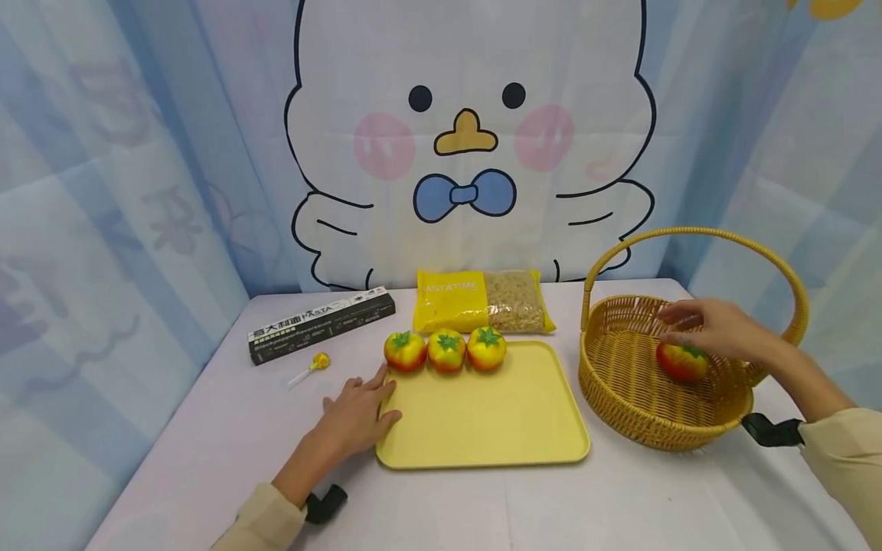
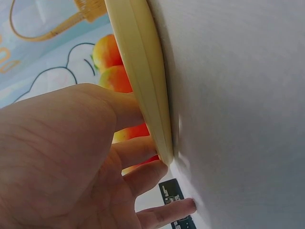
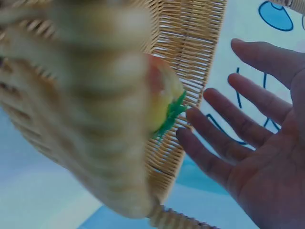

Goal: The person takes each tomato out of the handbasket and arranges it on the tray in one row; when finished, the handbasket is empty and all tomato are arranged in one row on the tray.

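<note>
My left hand (image 1: 354, 417) rests at the left edge of a yellow tray (image 1: 482, 421), its fingers and thumb spread along the rim. In the left wrist view, several fingertips touch the tray's side (image 2: 143, 71). Three red-and-yellow tomatoes (image 1: 405, 352) with green leafy tops sit in a row at the tray's back left. On the right, my right hand (image 1: 720, 329) hovers inside a wicker basket (image 1: 623, 398), above a single tomato (image 1: 682, 363). In the right wrist view the fingers (image 3: 214, 157) are extended and apart, holding nothing, beside that tomato (image 3: 164, 95).
A yellow pasta bag (image 1: 451, 302) lies behind the tray. To the left are a dark pasta box (image 1: 324, 325) and a yellow lollipop (image 1: 320, 361). The basket's tall handle (image 1: 696, 231) arches over its opening. Printed curtains (image 1: 468, 61) enclose the white table (image 1: 448, 509).
</note>
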The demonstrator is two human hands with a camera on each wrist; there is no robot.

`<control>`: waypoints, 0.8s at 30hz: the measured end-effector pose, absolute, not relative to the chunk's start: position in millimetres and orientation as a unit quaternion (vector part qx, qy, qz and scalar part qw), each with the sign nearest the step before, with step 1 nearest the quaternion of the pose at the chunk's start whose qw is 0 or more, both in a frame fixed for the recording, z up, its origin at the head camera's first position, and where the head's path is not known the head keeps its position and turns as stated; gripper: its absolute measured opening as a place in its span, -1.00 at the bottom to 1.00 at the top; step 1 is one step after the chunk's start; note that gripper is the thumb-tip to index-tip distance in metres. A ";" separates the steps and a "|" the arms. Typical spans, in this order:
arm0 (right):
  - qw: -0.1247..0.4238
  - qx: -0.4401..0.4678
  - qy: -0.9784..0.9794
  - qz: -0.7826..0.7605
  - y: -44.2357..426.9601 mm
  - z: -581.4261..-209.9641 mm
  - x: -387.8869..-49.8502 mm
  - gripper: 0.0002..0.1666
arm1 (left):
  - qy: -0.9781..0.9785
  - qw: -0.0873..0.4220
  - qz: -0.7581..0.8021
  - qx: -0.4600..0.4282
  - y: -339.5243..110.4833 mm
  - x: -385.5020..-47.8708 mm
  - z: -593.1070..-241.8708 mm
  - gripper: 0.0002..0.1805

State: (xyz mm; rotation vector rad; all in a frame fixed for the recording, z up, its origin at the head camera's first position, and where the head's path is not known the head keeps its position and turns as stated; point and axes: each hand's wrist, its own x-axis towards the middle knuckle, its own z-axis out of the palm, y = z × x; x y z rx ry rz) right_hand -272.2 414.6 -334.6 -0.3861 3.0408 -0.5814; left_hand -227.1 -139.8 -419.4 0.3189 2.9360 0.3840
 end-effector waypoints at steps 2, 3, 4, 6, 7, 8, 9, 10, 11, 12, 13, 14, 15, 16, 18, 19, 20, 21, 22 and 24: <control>0.020 -0.120 0.976 -0.181 416.8 -336.8 -272.8 -0.34 | 0.982 0.082 0.130 0.107 -139.6 -227.4 -419.8 -0.34; 0.023 -0.120 0.976 -0.178 417.7 -337.8 -273.1 -0.33 | 0.982 0.080 0.130 0.108 -139.3 -227.6 -420.0 -0.34; 0.025 -0.120 0.977 -0.175 418.4 -338.7 -273.2 -0.32 | 0.982 0.081 0.130 0.108 -139.2 -227.9 -420.3 -0.34; 0.030 -0.119 0.978 -0.169 419.4 -340.0 -273.7 -0.30 | 0.982 0.082 0.132 0.106 -139.3 -228.1 -420.8 -0.34; 0.031 -0.119 0.979 -0.165 419.7 -340.5 -273.9 -0.30 | 0.982 0.082 0.132 0.105 -139.4 -228.3 -421.0 -0.34; 0.032 -0.119 0.979 -0.161 420.0 -340.8 -274.3 -0.29 | 0.982 0.082 0.131 0.104 -139.4 -228.6 -421.0 -0.34; 0.033 -0.119 0.980 -0.157 420.1 -340.9 -274.5 -0.29 | 0.983 0.082 0.130 0.104 -139.5 -228.9 -420.9 -0.34; 0.035 -0.120 0.980 -0.153 420.4 -341.0 -274.7 -0.29 | 0.983 0.083 0.130 0.102 -139.7 -229.1 -421.1 -0.34; 0.036 -0.122 0.981 -0.148 420.6 -341.0 -274.8 -0.29 | 0.983 0.084 0.130 0.102 -139.6 -229.2 -421.1 -0.34; 0.037 -0.123 0.981 -0.143 420.9 -341.3 -275.1 -0.29 | 0.983 0.084 0.129 0.101 -139.5 -229.2 -421.0 -0.34; 0.037 -0.125 0.982 -0.139 421.0 -341.5 -275.1 -0.29 | 0.983 0.085 0.129 0.100 -139.4 -229.2 -420.8 -0.33; 0.038 -0.127 0.982 -0.135 421.2 -341.8 -275.1 -0.29 | 0.983 0.085 0.129 0.100 -139.4 -229.2 -420.7 -0.33; 0.040 -0.129 0.982 -0.133 421.2 -342.0 -275.1 -0.29 | 0.983 0.086 0.129 0.099 -139.4 -229.3 -420.9 -0.33; 0.041 -0.129 0.982 -0.130 421.2 -342.5 -275.1 -0.30 | 0.983 0.085 0.129 0.099 -139.4 -229.4 -420.8 -0.33; 0.045 -0.126 0.983 -0.128 421.5 -343.8 -275.4 -0.32 | 0.983 0.085 0.129 0.099 -139.4 -229.2 -420.4 -0.33; 0.047 -0.125 0.983 -0.127 421.8 -344.4 -275.5 -0.32 | 0.983 0.084 0.129 0.099 -139.4 -229.3 -420.5 -0.33; 0.049 -0.122 0.983 -0.125 422.0 -344.9 -275.6 -0.32 | 0.983 0.084 0.129 0.099 -139.4 -229.2 -420.6 -0.33; 0.053 -0.120 0.984 -0.123 422.6 -345.3 -275.8 -0.32 | 0.983 0.084 0.129 0.100 -139.4 -229.2 -421.2 -0.33; 0.055 -0.118 0.984 -0.122 423.0 -345.8 -276.0 -0.32 | 0.983 0.083 0.129 0.100 -139.3 -229.1 -421.1 -0.33; 0.059 -0.114 0.984 -0.121 423.7 -346.9 -276.4 -0.30 | 0.983 0.083 0.131 0.100 -139.1 -228.7 -421.3 -0.33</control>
